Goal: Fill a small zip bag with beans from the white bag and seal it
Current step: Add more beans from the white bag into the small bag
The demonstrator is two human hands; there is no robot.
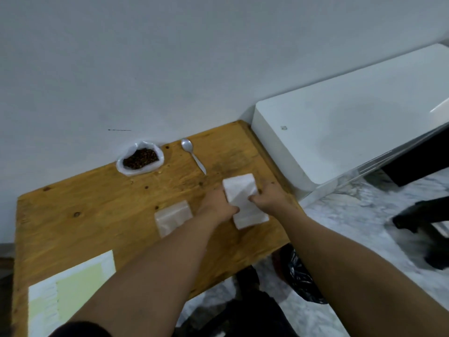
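One white bag of beans, one spoon, one zip bag, one white packet, two hands

Seeing honey-yellow wood with dark knots and streaky grain on the table; finding dark brown beans in the milky white bag; noting a silver spoon, a cloudy clear zip bag, a plain white packet, a pale yellow and white sheet, grey-veined white marbling on the floor, a glossy black sack.
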